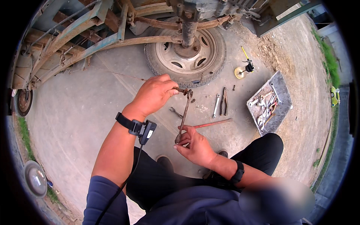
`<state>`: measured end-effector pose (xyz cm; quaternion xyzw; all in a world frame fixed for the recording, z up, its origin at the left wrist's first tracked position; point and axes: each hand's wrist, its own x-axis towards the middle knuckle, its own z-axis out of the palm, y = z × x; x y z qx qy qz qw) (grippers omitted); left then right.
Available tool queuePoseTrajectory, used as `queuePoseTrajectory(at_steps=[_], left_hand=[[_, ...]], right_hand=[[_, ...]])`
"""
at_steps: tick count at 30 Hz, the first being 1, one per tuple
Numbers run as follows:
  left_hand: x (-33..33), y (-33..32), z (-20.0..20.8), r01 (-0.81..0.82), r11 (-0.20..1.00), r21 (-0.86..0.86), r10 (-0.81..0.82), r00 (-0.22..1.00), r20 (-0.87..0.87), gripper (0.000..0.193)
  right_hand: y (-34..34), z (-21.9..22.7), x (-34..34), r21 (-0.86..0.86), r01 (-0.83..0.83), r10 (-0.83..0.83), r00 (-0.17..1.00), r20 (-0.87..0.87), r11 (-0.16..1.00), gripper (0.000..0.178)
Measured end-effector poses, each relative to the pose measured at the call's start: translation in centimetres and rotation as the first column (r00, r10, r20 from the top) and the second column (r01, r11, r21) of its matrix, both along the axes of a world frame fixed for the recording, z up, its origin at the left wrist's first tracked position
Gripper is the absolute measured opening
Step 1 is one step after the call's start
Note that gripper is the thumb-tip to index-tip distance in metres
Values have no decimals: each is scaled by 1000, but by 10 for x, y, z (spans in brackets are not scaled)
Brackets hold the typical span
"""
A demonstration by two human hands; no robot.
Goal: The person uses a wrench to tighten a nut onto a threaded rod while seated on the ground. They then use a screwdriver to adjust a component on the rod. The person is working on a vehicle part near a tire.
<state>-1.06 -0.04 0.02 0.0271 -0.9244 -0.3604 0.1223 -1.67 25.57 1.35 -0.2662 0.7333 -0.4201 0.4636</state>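
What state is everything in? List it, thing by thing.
Rusty eye-ended rod: held up, tilted
Rusty bolt: at rod's upper end
Left hand: closed on bolt
Right hand: closed on rod
Pump oil can: standing upright
Pliers: lying flat
Silver wrench: lying beside pliers
Red bar: lying flat
Metal tray: holding tools
Wheel: tire fitted

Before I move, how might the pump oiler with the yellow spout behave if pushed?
The pump oiler would probably tip if pushed high: its black pump head and slender yellow spout rise above a round body. Pushed low, it may slide on the flat concrete instead. The thin spout could bend if grabbed.
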Motion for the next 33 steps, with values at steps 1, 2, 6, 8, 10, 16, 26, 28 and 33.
queuePoseTrajectory(at_steps=[1,2,6,8,10,16,26,28,33], left_hand=[[0,0,1,5,1000,2,-5,1000,6,18],[0,0,1,-3,1000,-5,3,1000,0,18],[-3,0,1,0,1000,-24,0,1000,-4,17],[-3,-1,-4,9,1000,-19,-9,1000,7,17],[-3,1,-3,14,999,-30,-14,1000,16,16],[1,2,-9,9,998,65,-16,994,106,17],[9,2,5,50,999,-5,-50,999,10,16],[9,3,5,47,999,4,-47,999,8,17],[10,1,5,24,1000,10,-24,1000,8,16]], right_hand=[[-2,10,6,-29,27,-28,1000,-7,999,75],[-5,18,10,-58,54,-55,998,-13,997,79],[-11,53,11,-173,126,-150,980,-130,977,83],[-15,69,6,-219,40,-114,934,-338,975,76],[-18,82,-5,-287,-90,-89,828,-554,954,68],[-77,101,-81,-452,-202,-310,490,-815,869,31],[-97,-32,-217,-178,391,-420,720,-552,903,29],[-80,-76,-208,-140,420,-422,716,-556,897,37],[-43,-104,-130,112,338,-312,928,-202,934,43]])
